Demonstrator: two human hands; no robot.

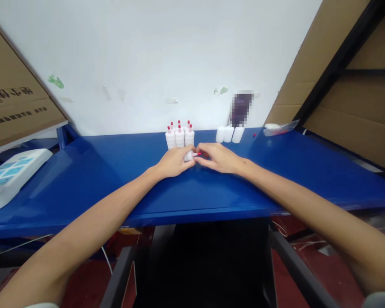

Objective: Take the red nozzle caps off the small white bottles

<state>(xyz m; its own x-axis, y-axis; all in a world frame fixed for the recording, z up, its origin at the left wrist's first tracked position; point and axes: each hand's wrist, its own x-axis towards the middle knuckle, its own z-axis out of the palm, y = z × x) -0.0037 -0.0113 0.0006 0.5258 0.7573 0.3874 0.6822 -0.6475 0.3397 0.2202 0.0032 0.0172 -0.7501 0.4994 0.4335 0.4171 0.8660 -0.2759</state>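
Both my arms reach across the blue table (115, 171). My left hand (173, 161) is closed around a small white bottle (189, 155) lying on its side. My right hand (216, 157) pinches the bottle's red cap (198, 153) at its tip. Just behind my hands stands a cluster of several white bottles with red caps (179, 134), upright by the wall. To the right of them stand three white bottles without caps (229, 134).
A white device with blue buttons (9, 173) lies at the table's left end. A clear plastic bag (280, 127) lies at the back right. Cardboard boxes (16, 98) flank both sides. A white wall runs behind the table. A tiny red cap (254, 135) sits near the bag.
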